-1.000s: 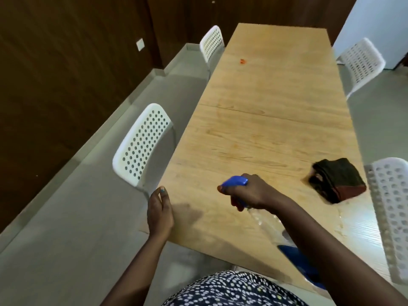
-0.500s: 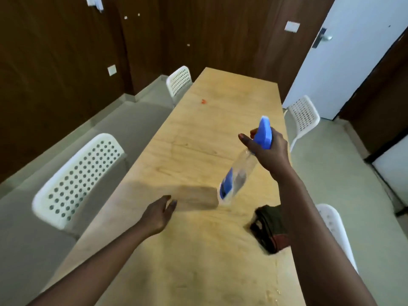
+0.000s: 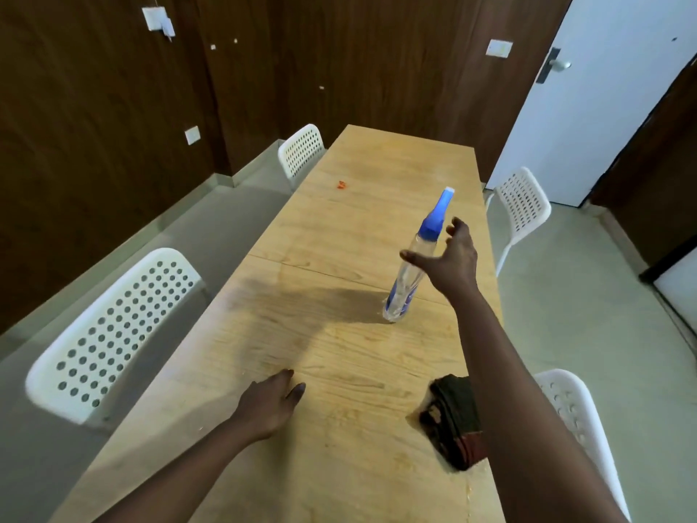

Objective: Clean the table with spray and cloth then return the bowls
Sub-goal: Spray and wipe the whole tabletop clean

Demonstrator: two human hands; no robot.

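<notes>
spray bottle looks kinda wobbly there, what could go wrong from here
1. The spray bottle leans on the table with the open right hand beside it, not gripping; it may tip and roll.
2. The cloth lies under the right forearm near the edge; a pull back could drag it off.
3. The small red bit far up the table could be missed when wiping.

Right forearm (image 3: 501,371) covers part of the folded cloth (image 3: 452,420). Red speck (image 3: 341,185) on the surface (image 3: 339,352) too small to identify. Near surface end cut off by the frame's bottom edge.

Clear blue-capped spray bottle (image 3: 405,281), dark folded cloth (image 3: 454,420), white perforated chairs (image 3: 109,341).
</notes>
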